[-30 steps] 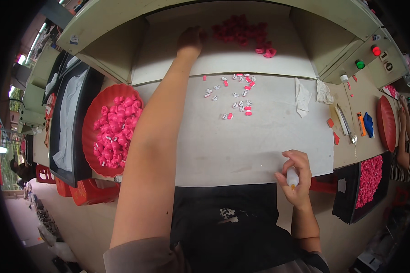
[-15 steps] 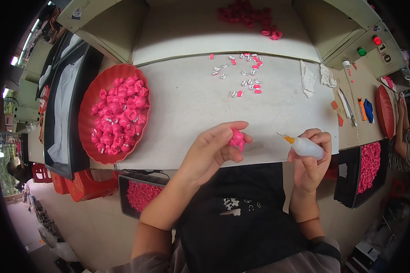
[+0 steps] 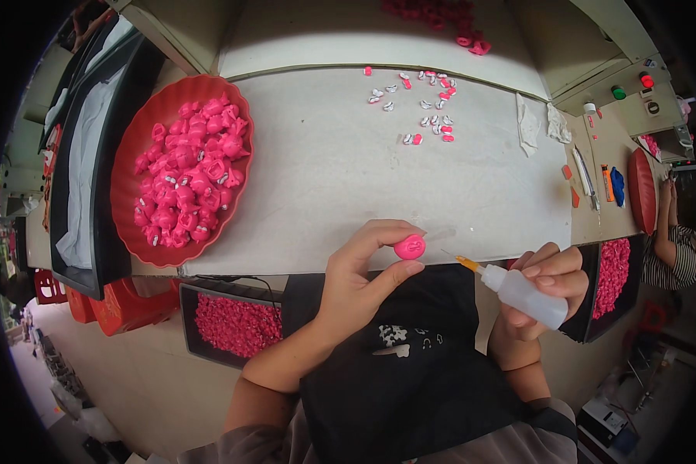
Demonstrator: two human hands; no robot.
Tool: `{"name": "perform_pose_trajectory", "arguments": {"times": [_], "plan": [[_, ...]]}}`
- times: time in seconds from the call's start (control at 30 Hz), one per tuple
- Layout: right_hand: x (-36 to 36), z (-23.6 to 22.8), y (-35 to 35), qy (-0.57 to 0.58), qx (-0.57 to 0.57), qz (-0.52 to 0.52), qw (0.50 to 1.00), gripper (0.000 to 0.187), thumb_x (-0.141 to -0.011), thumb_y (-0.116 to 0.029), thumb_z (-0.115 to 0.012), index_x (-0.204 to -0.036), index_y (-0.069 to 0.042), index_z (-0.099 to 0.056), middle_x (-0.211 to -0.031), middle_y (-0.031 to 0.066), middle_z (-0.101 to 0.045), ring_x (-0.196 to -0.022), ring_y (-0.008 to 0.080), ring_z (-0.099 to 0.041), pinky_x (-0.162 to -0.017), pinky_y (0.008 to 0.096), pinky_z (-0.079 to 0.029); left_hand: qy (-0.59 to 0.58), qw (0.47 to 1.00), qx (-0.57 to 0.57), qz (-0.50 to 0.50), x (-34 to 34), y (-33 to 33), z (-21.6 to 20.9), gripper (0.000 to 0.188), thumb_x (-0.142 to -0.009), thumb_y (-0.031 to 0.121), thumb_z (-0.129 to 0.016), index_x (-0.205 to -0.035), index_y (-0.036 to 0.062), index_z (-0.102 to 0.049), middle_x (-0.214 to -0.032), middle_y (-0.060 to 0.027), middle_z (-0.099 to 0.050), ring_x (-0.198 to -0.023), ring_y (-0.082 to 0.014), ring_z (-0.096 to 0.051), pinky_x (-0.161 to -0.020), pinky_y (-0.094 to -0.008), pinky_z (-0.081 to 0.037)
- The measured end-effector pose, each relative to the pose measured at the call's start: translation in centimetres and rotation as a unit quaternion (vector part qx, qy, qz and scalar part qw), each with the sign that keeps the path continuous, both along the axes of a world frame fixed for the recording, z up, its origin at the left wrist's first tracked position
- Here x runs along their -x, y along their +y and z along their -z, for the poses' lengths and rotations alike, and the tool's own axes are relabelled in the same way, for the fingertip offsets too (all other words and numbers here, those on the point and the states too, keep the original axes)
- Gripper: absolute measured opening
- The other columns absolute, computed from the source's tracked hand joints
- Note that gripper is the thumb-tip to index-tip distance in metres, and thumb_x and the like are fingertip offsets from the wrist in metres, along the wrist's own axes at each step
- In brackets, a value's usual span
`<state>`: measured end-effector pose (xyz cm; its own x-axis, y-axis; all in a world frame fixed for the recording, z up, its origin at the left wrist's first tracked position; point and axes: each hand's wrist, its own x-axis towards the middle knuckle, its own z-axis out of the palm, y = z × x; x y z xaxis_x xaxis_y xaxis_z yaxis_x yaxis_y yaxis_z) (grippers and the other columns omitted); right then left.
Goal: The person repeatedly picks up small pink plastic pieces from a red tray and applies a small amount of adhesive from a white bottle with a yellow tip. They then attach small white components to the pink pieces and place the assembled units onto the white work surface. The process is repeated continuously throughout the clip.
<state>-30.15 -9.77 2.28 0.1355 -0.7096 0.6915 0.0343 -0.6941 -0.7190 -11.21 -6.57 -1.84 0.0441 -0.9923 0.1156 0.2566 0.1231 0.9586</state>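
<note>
Between thumb and fingers, my left hand (image 3: 361, 280) pinches a small round pink plastic piece (image 3: 410, 247) with a recess facing me. My right hand (image 3: 547, 288) is wrapped round a translucent squeeze bottle (image 3: 530, 296) with an orange needle tip (image 3: 466, 263). The needle points left at the pink piece, with a gap between them. Farther up on the pale worktop (image 3: 317, 170) lie several small white and pink parts (image 3: 436, 121). At my left, a red scalloped bowl (image 3: 243, 174) holds a heap of similar pink pieces (image 3: 185, 170).
More pink pieces (image 3: 464, 35) lie on the far shelf. Crumpled white tissues (image 3: 527, 126) rest at the right, near a blue item (image 3: 618, 186). Bins of pink pieces stand below the edge, left (image 3: 240, 323) and right (image 3: 612, 278). A co-worker's striped sleeve (image 3: 679, 259) shows far right.
The pink piece is turned, its recess now toward me, held between thumb and fingertips. My right hand has tilted the bottle, its needle nearer the piece. The view has shifted slightly.
</note>
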Motion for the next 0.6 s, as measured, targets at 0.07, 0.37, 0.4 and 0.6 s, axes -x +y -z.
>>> {"name": "perform_pose_trajectory", "arguments": {"times": [0.07,0.37,0.4,0.6], "plan": [[-0.01,0.03,0.28,0.047,0.023,-0.009,0.999,0.046,-0.063,-0.030,-0.080,-0.087,-0.007,-0.048,-0.083,0.0057,-0.048,-0.064,0.0114,-0.047,-0.052,0.0221,-0.043,-0.036,0.999,0.007,0.007,-0.12,0.10,-0.09,0.028,-0.073,-0.004,-0.064,-0.100,-0.0009,-0.057,-0.103,-0.0104,-0.057,-0.099,-0.0184,-0.052,-0.088,-0.0302,-0.039],[-0.63,0.10,0.58,0.105,0.040,0.000,0.994,0.044,-0.062,-0.030,-0.080,-0.087,-0.009,-0.050,-0.081,0.0046,-0.051,-0.061,0.0129,-0.050,-0.052,0.0225,-0.044,-0.095,0.995,0.021,0.014,-0.15,0.11,-0.48,0.028,-0.072,-0.006,-0.064,-0.099,-0.0010,-0.058,-0.105,-0.0123,-0.056,-0.100,-0.0196,-0.052,-0.088,-0.0302,-0.041],[-0.55,0.19,0.57,0.106,0.036,-0.004,0.994,0.044,-0.061,-0.030,-0.080,-0.087,-0.009,-0.050,-0.082,0.0046,-0.051,-0.061,0.0130,-0.050,-0.052,0.0224,-0.044,-0.094,0.995,0.018,0.016,-0.10,0.09,-0.51,0.028,-0.072,-0.006,-0.064,-0.099,-0.0010,-0.058,-0.105,-0.0125,-0.056,-0.100,-0.0197,-0.053,-0.088,-0.0301,-0.041],[-0.14,-0.22,0.80,0.146,0.035,0.001,0.989,0.045,-0.061,-0.030,-0.080,-0.087,-0.010,-0.050,-0.081,0.0042,-0.051,-0.061,0.0126,-0.049,-0.052,0.0221,-0.043,-0.128,0.991,0.037,-0.005,0.21,-0.02,-0.55,0.027,-0.072,-0.006,-0.064,-0.098,-0.0011,-0.058,-0.107,-0.0139,-0.055,-0.099,-0.0194,-0.053,-0.087,-0.0297,-0.042]]}}
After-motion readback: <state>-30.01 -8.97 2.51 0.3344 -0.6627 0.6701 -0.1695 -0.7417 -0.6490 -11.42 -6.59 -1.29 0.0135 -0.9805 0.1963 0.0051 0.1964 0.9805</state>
